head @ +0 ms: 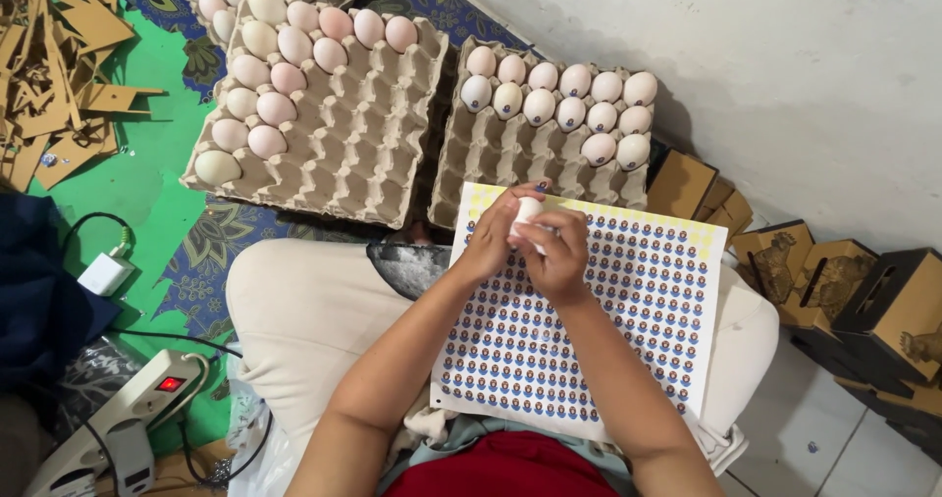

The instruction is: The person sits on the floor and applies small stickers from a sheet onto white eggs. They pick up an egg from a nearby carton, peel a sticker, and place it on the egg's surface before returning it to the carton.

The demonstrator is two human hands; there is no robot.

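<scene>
Both my hands meet over a sheet of small round stickers (628, 301) that lies on my lap. My left hand (491, 237) and my right hand (559, 252) together hold a pale egg (528, 212), with fingers wrapped around it. Just beyond the sheet sits a grey pulp egg tray (500, 154) whose far rows hold several whitish eggs (549, 100). To its left a second pulp tray (353, 144) carries pinkish and pale eggs (285, 70) along its far and left side.
Small brown cardboard boxes (844, 291) with a hen print stand at the right by a white wall. Cardboard scraps (49, 65) lie at the upper left. A power strip (137, 418), a white charger (103, 273) and cables sit at the lower left on a green mat.
</scene>
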